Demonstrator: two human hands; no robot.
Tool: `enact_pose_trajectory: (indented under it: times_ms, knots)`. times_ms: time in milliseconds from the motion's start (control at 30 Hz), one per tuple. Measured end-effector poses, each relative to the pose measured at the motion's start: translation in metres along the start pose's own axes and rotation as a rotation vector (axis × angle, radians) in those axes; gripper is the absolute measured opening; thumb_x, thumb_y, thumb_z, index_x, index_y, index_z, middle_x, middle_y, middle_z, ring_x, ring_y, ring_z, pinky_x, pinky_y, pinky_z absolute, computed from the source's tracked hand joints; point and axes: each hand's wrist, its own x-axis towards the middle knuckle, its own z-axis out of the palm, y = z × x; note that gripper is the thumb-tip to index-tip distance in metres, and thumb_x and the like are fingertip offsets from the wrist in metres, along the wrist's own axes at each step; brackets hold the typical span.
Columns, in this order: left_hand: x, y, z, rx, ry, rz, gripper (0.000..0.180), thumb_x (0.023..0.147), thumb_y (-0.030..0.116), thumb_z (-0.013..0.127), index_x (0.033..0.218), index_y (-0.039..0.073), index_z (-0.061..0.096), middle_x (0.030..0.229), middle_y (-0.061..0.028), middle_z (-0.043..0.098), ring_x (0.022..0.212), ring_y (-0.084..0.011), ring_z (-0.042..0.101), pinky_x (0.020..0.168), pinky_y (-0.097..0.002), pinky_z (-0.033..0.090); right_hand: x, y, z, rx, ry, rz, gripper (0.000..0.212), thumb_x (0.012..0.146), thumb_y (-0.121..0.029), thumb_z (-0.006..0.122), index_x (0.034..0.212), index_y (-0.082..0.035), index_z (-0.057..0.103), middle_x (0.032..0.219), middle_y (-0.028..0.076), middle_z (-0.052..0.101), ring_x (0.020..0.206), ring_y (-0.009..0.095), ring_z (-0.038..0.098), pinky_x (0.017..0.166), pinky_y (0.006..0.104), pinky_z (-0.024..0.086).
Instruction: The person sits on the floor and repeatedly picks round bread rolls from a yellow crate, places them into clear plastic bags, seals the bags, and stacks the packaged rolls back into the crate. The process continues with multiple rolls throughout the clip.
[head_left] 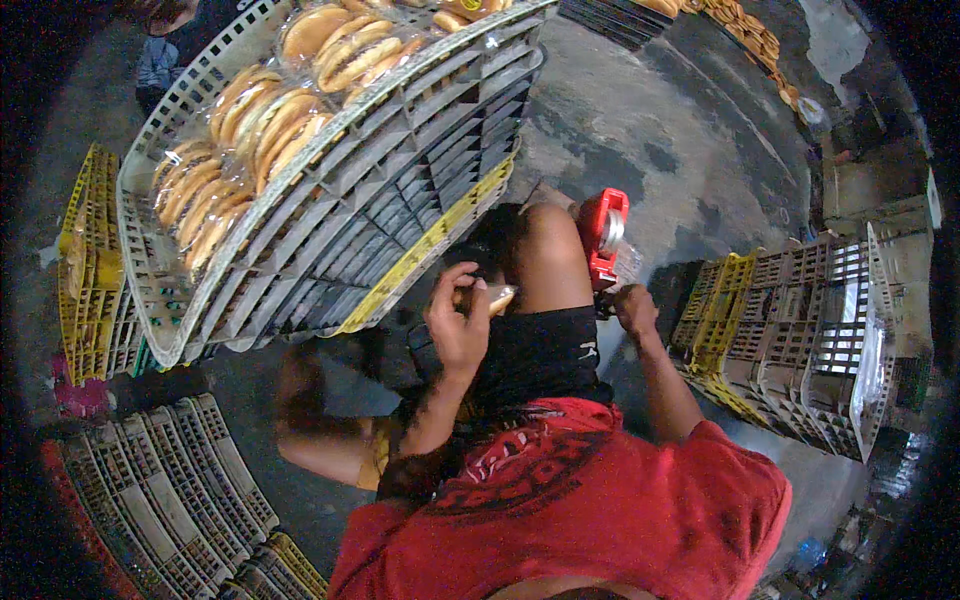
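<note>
My left hand is raised in front of my knee, its thumb and fingers curled around a small tan, rounded piece that looks like a bread bun. Beside my right knee stands a red tape dispenser with a pale roll in it. Just below the dispenser is my right hand, its fingers closed; what they hold, if anything, is hidden. Clear plastic film shows next to the dispenser, above that hand. The nearest bagged buns lie in the top grey crate on the left.
The tall crate stack reaches close to my left arm, with a yellow crate low in it. More yellow crates stand behind it. Grey crates fill the lower left, and another stack stands at right. Loose buns lie far off.
</note>
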Motion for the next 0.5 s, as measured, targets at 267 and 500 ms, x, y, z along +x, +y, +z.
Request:
enact_pose_trajectory:
  times_ms: [267,500]
  knots:
    - [-0.007,0.002,-0.004,0.124,-0.064,0.043,0.02,0.084,0.002,0.064,0.104,0.003,0.062,0.08,-0.0102,0.064,0.069,-0.0214,0.064,0.063,-0.033,0.051,-0.084,-0.182,-0.039,0.663,-0.192,-0.751,0.014,0.084,-0.011,0.07,0.096,-0.002,0.071,0.108,0.008,0.063,0.099,0.022,0.061,0.089,0.034,0.048]
    - [-0.008,0.018,-0.023,0.028,0.078,-0.064,0.021,0.085,0.002,0.064,0.106,0.003,0.059,0.078,-0.0072,0.061,0.066,-0.015,0.059,0.058,-0.0292,0.047,-0.108,-0.221,-0.023,0.513,-0.017,-1.004,0.035,0.075,-0.018,0.078,0.106,-0.004,0.067,0.117,0.013,0.057,0.112,0.03,0.053,0.097,0.0398,0.042]
